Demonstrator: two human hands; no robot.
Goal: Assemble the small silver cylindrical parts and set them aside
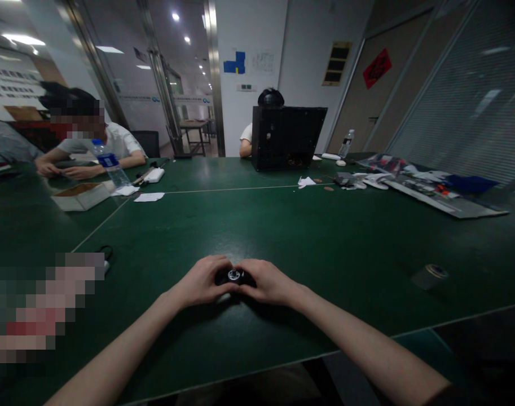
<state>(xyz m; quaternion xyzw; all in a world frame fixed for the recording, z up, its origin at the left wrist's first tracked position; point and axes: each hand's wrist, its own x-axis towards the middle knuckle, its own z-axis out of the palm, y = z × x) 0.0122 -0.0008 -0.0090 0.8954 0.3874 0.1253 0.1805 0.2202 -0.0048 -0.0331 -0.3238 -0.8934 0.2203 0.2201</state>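
Head view shows your two bare hands meeting low on the middle of a flat, matte green bench (291,225), whose surface is crossed by thin pale seam lines. Your left hand (204,280) and right hand (268,282) are both curled, fingers bent inward, and together they clasp one small black part (235,276). The part is rounded and dark, with a shiny silver ring at its centre. It sits on the bench directly between your hands, touching the fingertips of each, and only its top shows through the gap. You have one squat, dull-coloured tape roll (429,276) lying well apart to the right. A thin black cable (106,251) loops to the left. Farther off you can count two clear plastic water bottles, one with a blue label (110,163) on the left and one (347,143) at the far right. One shallow cardboard box (82,195) rests near the first bottle, with a flat white sheet of paper (149,197) just beside it. A boxy black case (287,137) stands upright at the far edge. Two other people sit at the bench: one in a white shirt (117,141) on the left with both of their hands resting on it, and one (271,97) mostly hidden behind the case. A long grey tray of mixed clutter (447,200) lies on the right.
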